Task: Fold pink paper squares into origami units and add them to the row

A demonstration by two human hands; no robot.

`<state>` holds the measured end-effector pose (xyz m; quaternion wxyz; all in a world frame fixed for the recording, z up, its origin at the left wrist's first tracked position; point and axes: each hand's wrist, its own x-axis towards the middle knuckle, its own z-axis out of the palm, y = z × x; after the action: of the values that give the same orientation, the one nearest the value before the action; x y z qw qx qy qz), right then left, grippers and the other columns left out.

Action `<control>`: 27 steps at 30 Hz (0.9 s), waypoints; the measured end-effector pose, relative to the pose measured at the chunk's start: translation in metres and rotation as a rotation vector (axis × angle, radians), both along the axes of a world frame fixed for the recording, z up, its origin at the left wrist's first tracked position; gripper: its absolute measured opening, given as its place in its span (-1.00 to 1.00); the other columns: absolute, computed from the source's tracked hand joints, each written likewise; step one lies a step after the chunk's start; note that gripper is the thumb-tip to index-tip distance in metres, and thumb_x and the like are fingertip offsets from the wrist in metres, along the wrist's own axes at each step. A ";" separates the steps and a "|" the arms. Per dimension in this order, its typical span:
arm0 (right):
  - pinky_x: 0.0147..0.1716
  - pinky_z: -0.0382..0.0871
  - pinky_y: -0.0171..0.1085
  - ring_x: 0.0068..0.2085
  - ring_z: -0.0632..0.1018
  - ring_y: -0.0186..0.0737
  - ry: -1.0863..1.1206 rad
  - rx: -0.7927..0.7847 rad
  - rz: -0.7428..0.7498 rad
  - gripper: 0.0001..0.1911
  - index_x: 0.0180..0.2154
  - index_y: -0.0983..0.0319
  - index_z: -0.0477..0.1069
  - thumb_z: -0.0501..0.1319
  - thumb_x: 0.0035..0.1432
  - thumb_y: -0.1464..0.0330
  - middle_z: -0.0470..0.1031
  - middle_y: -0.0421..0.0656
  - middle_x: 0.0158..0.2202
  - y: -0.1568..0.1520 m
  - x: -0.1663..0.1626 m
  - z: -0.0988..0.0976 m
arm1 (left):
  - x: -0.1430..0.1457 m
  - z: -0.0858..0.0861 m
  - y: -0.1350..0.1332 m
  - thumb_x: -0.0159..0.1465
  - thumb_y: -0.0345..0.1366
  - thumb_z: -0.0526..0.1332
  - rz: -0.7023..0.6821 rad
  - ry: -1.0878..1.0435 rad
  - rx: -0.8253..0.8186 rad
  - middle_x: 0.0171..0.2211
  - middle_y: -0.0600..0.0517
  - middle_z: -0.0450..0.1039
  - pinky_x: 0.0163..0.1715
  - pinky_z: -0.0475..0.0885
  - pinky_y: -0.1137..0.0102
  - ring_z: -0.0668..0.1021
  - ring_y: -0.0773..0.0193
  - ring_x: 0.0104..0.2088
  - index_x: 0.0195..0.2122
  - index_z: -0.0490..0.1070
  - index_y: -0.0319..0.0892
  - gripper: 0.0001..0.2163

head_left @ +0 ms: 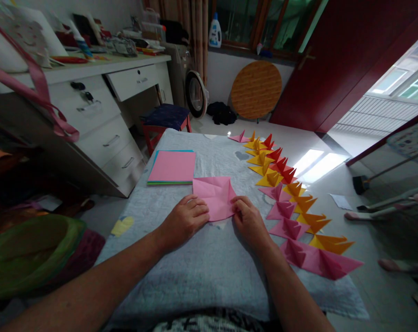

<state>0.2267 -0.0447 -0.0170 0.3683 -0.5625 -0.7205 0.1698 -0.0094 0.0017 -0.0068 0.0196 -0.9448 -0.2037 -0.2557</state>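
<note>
A creased sheet of pink origami paper (216,196) lies partly unfolded at the middle of the cloth-covered table (209,263). My left hand (188,219) rests flat beside it, with fingertips over its lower left edge. At the right edge, my right hand (247,219) pinches the paper between thumb and fingers. Behind the left hand sits a stack of square coloured paper (172,167), pink on top with blue and green edges showing. To the right stand rows of folded paper cranes, among them pink cranes (289,228), yellow cranes (262,159) and orange cranes (313,222).
Beyond the table's far left corner is a stool (165,117) with a dark cushion. A white desk (91,106) with drawers stands on the left, above a green-rimmed basket (36,253). A round wooden tabletop (256,90) leans against the back wall.
</note>
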 end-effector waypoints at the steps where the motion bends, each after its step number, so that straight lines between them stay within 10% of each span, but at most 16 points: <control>1: -0.17 0.37 -0.27 -0.18 0.49 -0.20 -0.009 -0.006 -0.003 -0.74 -0.36 0.18 0.28 0.01 0.01 0.64 0.45 -0.05 -0.15 0.000 0.000 0.000 | 0.001 0.001 0.000 0.36 -0.39 0.22 -0.015 0.014 -0.003 -0.24 -0.01 0.58 0.02 0.40 0.20 0.52 0.17 -0.13 -0.25 0.52 -0.18 -0.92; 11: 0.20 0.21 0.01 0.21 0.38 0.02 -0.146 0.009 0.059 -0.66 -0.15 0.22 0.43 0.11 0.03 0.59 0.48 0.01 0.01 -0.003 -0.001 -0.002 | 0.008 0.008 -0.018 0.39 -0.44 0.13 -0.110 -0.023 0.100 -0.30 -0.05 0.55 -0.14 0.49 0.26 0.55 0.19 -0.24 -0.31 0.46 -0.22 -0.85; 27: -0.05 0.29 -0.09 -0.14 0.45 -0.10 -0.154 -0.124 -0.057 -0.85 -0.28 0.17 0.62 0.29 0.18 0.49 0.55 -0.10 -0.24 -0.001 0.008 0.001 | 0.008 0.006 -0.009 0.29 -0.24 0.21 0.357 -0.202 -0.798 -0.55 0.14 0.34 -0.48 0.23 0.47 0.40 0.36 -0.51 -0.50 0.33 -0.18 -0.77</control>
<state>0.2345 -0.0456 -0.0156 0.2812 -0.6156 -0.7186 0.1599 -0.0010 -0.0073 -0.0008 -0.3225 -0.7988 -0.4470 -0.2410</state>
